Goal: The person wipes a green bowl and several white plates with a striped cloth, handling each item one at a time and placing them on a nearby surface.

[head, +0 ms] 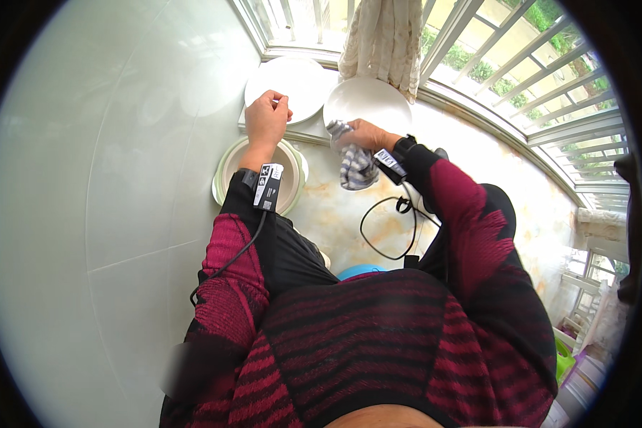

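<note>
My left hand point(268, 119), its fingers curled, is over the near edge of a round white plate point(294, 80). Whether anything is between its fingers I cannot tell. A striped grey and white cloth point(357, 168) hangs crumpled from my right hand point(365, 135), which grips its upper part. That hand is at the near rim of a white bowl point(372, 101), beside the plate. Below my left wrist, partly hidden by the forearm, stands a round basin point(294, 166) with a pale green rim.
Plate and bowl rest on a low white ledge or stand point(310, 134) below a barred window point(492, 69) with a lace curtain point(382, 43). A black cable point(362, 230) loops over the marbled floor. Part of a blue object point(359, 270) shows near my body. A tiled wall point(139, 160) rises at left.
</note>
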Motion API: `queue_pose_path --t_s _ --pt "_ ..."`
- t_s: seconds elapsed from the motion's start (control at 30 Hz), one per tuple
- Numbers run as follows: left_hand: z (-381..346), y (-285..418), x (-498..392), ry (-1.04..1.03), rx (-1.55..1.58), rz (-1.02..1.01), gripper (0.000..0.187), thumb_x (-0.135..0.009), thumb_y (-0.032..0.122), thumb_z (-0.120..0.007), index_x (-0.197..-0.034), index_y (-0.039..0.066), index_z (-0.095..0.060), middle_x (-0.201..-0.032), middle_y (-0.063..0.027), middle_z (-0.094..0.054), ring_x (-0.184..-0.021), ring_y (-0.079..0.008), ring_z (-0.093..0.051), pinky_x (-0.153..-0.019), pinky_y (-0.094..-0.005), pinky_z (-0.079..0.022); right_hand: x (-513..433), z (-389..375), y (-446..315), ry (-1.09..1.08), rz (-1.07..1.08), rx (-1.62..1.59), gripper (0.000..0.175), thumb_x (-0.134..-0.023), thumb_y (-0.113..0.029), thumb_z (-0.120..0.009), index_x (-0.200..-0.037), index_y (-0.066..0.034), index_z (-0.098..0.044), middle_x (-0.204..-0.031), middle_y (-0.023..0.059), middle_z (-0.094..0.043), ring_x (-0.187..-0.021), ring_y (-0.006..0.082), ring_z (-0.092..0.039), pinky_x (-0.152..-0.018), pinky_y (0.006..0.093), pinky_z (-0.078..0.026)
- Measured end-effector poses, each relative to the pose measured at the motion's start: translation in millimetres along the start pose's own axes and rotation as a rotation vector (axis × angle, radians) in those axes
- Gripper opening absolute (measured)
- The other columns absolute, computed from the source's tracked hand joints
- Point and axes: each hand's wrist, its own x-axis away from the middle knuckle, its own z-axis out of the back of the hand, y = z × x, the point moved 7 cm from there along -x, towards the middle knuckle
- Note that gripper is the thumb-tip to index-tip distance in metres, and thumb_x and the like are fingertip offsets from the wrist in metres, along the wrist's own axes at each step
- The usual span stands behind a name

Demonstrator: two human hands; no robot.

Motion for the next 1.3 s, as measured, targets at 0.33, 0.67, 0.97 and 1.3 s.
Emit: queue_pose_path --t_s 0.33,0.67,0.97,1.3 --pt "-17.2 -35.6 -0.6 -0.167 -0.081 0.127 0.020 -0.093 0.022 -0.064 -0.088 0.004 -0.069 -0.069 -0.0064 -0.073 -0.058 -0.0156 -0.071 -0.060 -0.0305 -0.055 151.3 88.0 -107.0 0.298 -0.035 -0.703 0.030 -0.094 -0.024 -0.066 -0.110 0.0014 -0.065 -0.089 0.0076 -0.072 -0.070 0.0155 -0.070 -0.067 0.0287 -0.060" --pt "-85.2 -153.1 0.9 -0.354 0.422 0.680 0.038 -0.098 0.023 -0.061 -0.118 -0.008 -0.054 -0.104 -0.0191 -0.067 -0.078 -0.0282 -0.073 -0.063 -0.0372 -0.061 153.1 93.3 -100.7 0.414 0.035 -0.748 0.031 -0.096 -0.021 -0.065 -0.114 0.0043 -0.065 -0.092 0.0109 -0.073 -0.074 0.0170 -0.071 -0.072 0.0284 -0.060" --pt "-160.2 -301.1 10.0 -0.015 1.086 1.121 0.059 -0.087 0.004 -0.034 -0.144 -0.003 -0.019 -0.137 -0.0390 -0.038 -0.115 -0.0531 -0.058 -0.091 -0.0639 -0.053 160.3 55.9 -101.7 0.390 0.023 -0.606 0.026 -0.097 -0.021 -0.062 -0.109 0.0024 -0.064 -0.090 0.0096 -0.071 -0.073 0.0126 -0.068 -0.065 0.0253 -0.056" --pt "-167.5 -347.3 -12.1 0.120 1.095 1.134 0.039 -0.094 0.006 -0.034 -0.130 -0.009 -0.035 -0.112 -0.0284 -0.055 -0.099 -0.0434 -0.065 -0.083 -0.0548 -0.060 164.0 68.8 -99.8 0.464 -0.047 -0.538 0.026 -0.097 -0.025 -0.060 -0.104 0.0005 -0.061 -0.079 0.0096 -0.069 -0.066 0.0147 -0.067 -0.060 0.0270 -0.055"
